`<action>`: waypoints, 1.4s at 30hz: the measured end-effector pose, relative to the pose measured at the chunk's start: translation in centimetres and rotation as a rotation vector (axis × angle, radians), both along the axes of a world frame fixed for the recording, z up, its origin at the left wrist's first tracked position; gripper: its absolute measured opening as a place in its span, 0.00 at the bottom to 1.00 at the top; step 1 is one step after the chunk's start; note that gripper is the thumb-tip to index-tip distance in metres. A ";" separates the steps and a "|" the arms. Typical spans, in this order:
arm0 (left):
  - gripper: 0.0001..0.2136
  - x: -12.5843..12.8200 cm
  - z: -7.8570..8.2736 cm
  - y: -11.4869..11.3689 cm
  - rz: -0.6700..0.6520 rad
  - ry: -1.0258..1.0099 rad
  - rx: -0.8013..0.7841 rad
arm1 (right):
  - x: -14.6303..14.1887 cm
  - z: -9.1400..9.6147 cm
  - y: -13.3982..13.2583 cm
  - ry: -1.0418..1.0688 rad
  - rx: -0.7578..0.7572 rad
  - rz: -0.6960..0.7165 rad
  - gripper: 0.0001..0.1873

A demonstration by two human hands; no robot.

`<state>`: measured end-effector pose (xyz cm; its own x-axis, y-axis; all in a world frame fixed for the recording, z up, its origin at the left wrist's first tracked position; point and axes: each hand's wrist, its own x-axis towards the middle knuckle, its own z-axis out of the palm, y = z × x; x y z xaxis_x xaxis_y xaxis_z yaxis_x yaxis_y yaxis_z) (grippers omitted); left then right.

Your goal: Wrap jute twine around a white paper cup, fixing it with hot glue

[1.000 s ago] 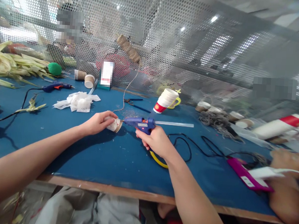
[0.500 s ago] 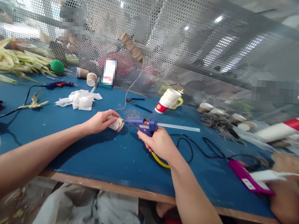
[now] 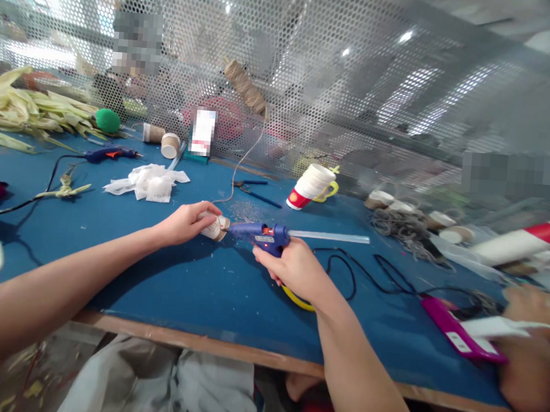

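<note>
My left hand (image 3: pixel 185 222) is closed around a small paper cup (image 3: pixel 216 229) that lies tipped on its side, its end facing right. In my right hand (image 3: pixel 296 268) is a blue hot glue gun (image 3: pixel 266 234), gripped by its handle. A small red light glows on the gun's body. Its nozzle points left and meets the cup's end; whether it touches cannot be made out. From the gun's rear sticks a long clear glue stick (image 3: pixel 329 237). Twine (image 3: pixel 249 156) runs from a spool (image 3: pixel 244 86) on the mesh panel down towards the cup.
Pliers (image 3: pixel 261 195) lie behind the cup, with stacked paper cups (image 3: pixel 311 185) to their right. Crumpled white material (image 3: pixel 150 182), a second glue gun (image 3: pixel 110 154) and corn husks (image 3: pixel 30 107) are at left. A purple power strip (image 3: pixel 460 331) and another person's arm (image 3: pixel 532 359) are at right.
The glue gun's front end has dipped slightly against the cup. The cup appears turned a little in my left hand. The whole view has shifted slightly.
</note>
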<state>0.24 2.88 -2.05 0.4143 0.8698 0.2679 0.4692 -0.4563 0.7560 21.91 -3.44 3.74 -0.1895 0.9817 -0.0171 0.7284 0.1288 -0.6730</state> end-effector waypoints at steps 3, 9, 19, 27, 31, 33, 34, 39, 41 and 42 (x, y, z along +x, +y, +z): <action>0.15 0.0 0.1 0.0 -0.003 -0.006 0.004 | -0.3 0.2 0.0 -0.035 0.048 -0.038 0.15; 0.15 0.1 0.0 0.0 -0.001 -0.004 0.011 | -0.6 0.5 -0.1 -0.065 0.064 -0.050 0.17; 0.15 0.1 0.2 -0.1 0.028 0.007 0.000 | -0.2 0.1 -0.2 -0.133 0.157 0.022 0.15; 0.14 0.1 0.2 -0.1 0.036 0.012 0.005 | -0.3 0.2 -0.1 -0.155 0.187 0.029 0.14; 0.15 0.2 0.2 -0.1 0.030 0.006 -0.005 | -0.3 0.3 -0.3 -0.173 0.177 0.045 0.14; 0.15 0.1 0.1 0.0 0.026 0.008 0.004 | -0.3 0.2 -0.3 -0.173 0.191 0.028 0.14; 0.15 0.1 0.1 0.0 0.025 0.010 0.008 | -0.3 0.2 -0.3 -0.171 0.200 0.015 0.13; 0.15 0.1 0.2 -0.1 0.026 0.018 0.015 | -0.4 0.1 -0.1 -0.165 0.218 -0.020 0.14; 0.15 0.2 0.3 -0.2 0.019 0.012 0.010 | -0.4 0.1 0.1 -0.157 0.225 -0.023 0.12; 0.15 0.2 0.3 -0.2 0.016 0.012 0.009 | -0.4 0.1 0.1 -0.148 0.231 -0.025 0.11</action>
<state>0.42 2.71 -1.76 0.4036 0.8738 0.2712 0.4851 -0.4558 0.7463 21.49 -3.31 3.87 -0.1771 0.9671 0.1825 0.8217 0.2473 -0.5134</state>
